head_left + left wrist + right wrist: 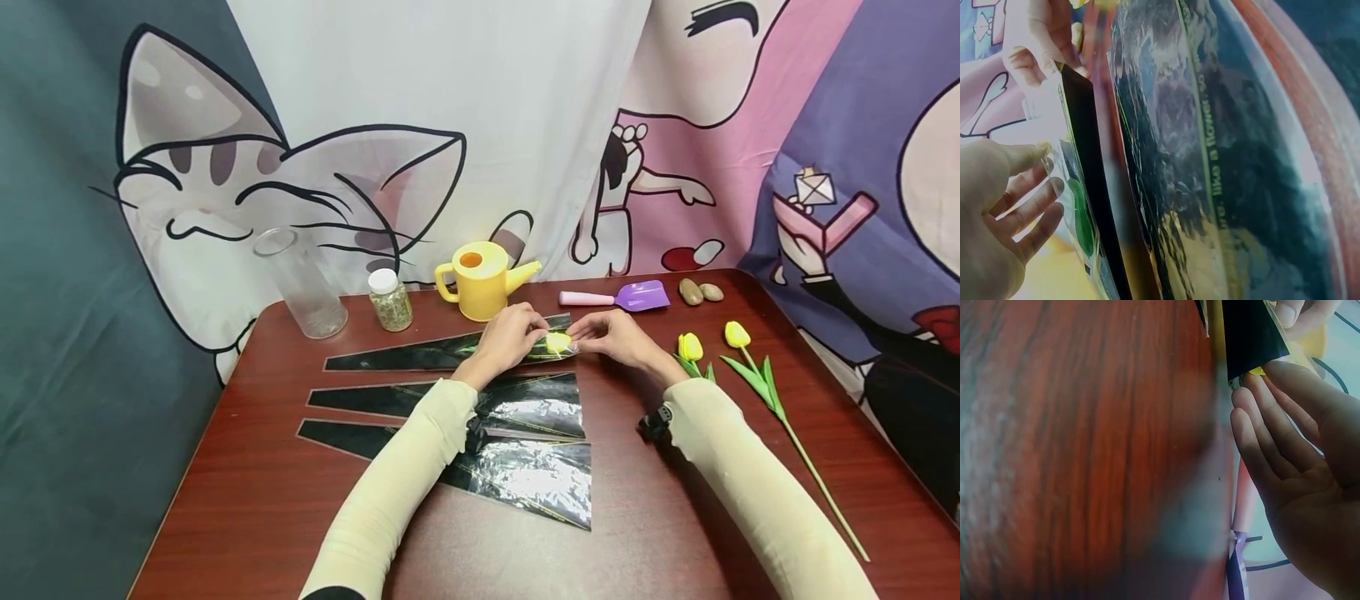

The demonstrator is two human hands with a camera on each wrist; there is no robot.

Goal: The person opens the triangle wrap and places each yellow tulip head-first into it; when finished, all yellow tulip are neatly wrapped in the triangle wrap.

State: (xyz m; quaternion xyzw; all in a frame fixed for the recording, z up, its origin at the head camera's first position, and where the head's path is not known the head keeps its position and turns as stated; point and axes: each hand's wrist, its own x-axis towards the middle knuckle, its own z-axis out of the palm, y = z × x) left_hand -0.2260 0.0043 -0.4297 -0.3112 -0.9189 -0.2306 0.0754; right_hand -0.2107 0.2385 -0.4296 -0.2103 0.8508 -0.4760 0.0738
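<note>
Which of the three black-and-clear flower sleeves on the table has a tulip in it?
The black-and-clear cellophane sleeve farthest from the person, nearest the yellow watering can: a yellow tulip head shows at its wide end, between both hands. The two nearer sleeves lie flat, showing none.

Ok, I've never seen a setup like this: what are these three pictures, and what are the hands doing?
No machine here: a person's two bare hands. The wide picture comes from a head camera; the other two from cameras on each wrist. The left hand and right hand both pinch the wide end of a flower sleeve with a yellow tulip inside. On the table lie two more sleeves, two loose tulips, a watering can, a scoop, a jar and a glass vase.
</note>
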